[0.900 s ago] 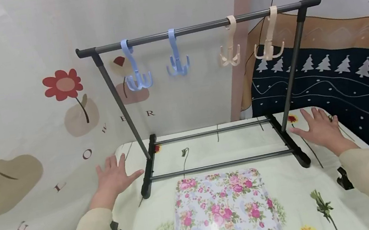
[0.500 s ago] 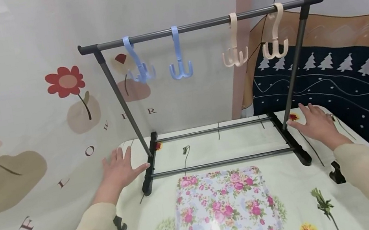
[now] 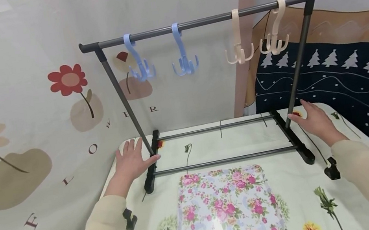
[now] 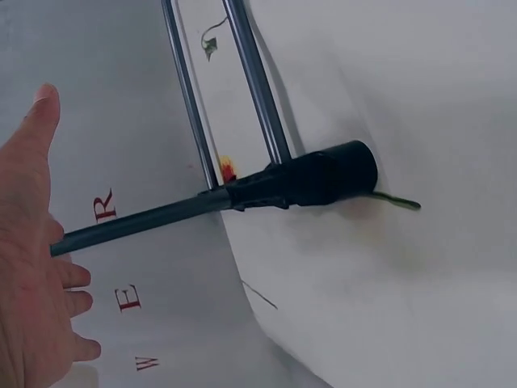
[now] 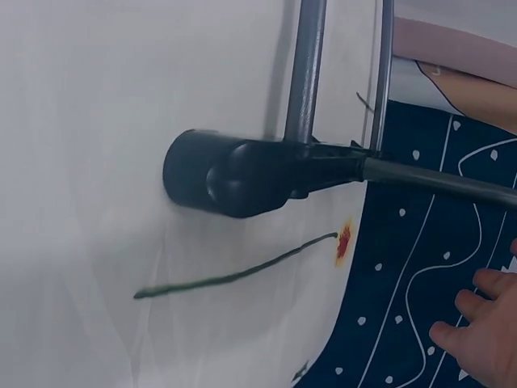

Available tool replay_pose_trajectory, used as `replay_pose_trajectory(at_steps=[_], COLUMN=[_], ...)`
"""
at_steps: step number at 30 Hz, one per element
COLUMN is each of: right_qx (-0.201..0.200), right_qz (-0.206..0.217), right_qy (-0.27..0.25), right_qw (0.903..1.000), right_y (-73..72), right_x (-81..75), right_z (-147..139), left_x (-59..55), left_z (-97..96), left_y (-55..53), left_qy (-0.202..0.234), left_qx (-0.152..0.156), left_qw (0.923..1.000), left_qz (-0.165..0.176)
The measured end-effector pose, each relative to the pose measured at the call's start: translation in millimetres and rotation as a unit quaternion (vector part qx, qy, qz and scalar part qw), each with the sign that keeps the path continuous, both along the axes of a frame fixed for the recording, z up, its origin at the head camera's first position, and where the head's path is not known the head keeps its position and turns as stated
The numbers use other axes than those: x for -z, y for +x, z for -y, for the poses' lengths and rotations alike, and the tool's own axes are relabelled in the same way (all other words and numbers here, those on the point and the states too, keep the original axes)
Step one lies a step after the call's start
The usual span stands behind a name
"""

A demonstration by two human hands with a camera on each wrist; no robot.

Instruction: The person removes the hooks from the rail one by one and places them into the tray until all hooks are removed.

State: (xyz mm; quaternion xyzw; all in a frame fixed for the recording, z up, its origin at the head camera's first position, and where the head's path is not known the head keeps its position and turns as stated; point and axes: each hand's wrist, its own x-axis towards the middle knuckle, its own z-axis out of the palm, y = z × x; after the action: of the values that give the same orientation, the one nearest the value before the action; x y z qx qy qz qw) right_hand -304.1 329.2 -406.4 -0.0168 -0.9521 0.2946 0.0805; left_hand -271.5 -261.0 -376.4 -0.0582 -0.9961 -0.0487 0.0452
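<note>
Soft, even brightness around the rack [image 3: 206, 20]
A pale glare sits on the floral tray [image 3: 225, 200] in front of it; faint shadows smudge beside the rack's feet [image 4: 327, 174] (both wrist views look dimmer, greyer).

From the head we look forward and down across the rack [image 3: 206, 20], while our closer wrist views, seemingly rolled sideways, share with that one the left foot [image 4: 311, 176] and the right foot [image 5: 250, 178] respectively.
</note>
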Motion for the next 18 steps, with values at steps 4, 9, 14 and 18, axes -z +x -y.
replay_pose_trajectory(at_steps=[4, 9, 14, 18], right_qx=[0.009, 0.020, 0.028, 0.027], right_qz=[0.010, 0.024, 0.028, 0.017], right_qy=[-0.029, -0.059, -0.093, -0.130], right_qw=[0.9995, 0.9977, 0.9949, 0.9910], right_y=[-3.0, -8.4, -12.3, -14.8], right_x=[0.1, 4.3, 8.5, 12.4], right_z=[3, 3, 5, 6], left_x=[0.4, 1.4, 1.9, 3.0], left_z=[-5.5, -10.7, -15.0, -18.2], left_y=[-4.7, -7.8, -9.4, -10.5], left_qy=[0.017, 0.033, 0.053, 0.074], left_qx=[0.007, 0.015, 0.017, 0.020], left_qw=[0.9998, 0.9992, 0.9983, 0.9969], left_qz=[-0.012, -0.017, -0.017, -0.018])
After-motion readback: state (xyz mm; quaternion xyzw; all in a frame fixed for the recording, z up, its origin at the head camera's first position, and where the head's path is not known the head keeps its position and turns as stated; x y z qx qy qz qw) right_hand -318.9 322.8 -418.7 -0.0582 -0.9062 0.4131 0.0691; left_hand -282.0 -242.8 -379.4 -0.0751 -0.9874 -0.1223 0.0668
